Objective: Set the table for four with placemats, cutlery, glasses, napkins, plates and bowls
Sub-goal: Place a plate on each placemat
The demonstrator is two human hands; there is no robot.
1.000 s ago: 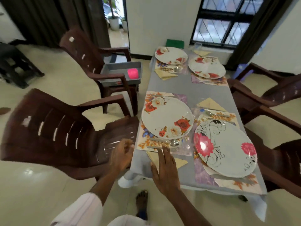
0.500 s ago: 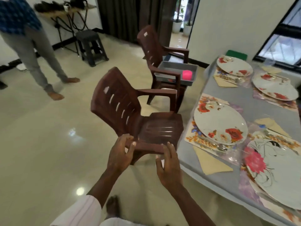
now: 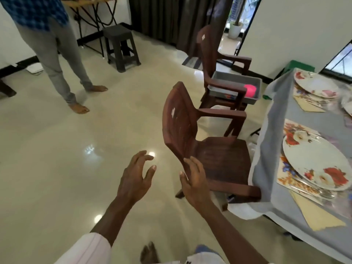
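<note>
Plates sit on the worktop right of our right hand, spread loose beside the chair back, gripping nothing; our left hand hangs half-curled, empty.

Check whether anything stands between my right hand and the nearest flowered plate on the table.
Yes. The near brown chair sits between your right hand and the flowered plate: its back is right by the hand, and its seat and near armrest fill the gap up to the table.
</note>
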